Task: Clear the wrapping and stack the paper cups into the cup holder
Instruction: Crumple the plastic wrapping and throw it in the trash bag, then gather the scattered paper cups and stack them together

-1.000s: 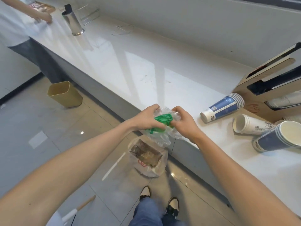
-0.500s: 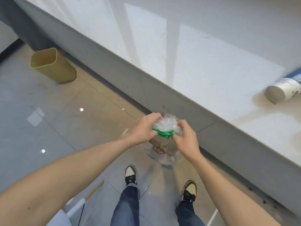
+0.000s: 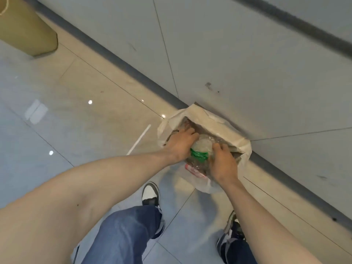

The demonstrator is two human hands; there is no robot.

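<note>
Glossy tiled floor, grey counter front: a service area.

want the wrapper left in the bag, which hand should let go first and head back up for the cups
Right, probably. The right hand only grips the near edge of the wrapper, while the left hand reaches deeper into the bag and can push it down.

Both bare forearms reach forward and down from the near edge, converging toward the middle of the view. The left hand is knuckles-up, its fingers curled closed over the left side of a crumpled wad of clear plastic wrapping with a green printed band. The right hand grips the wad's right side, fingers bent around it, wrist nearer than the left.
</note>
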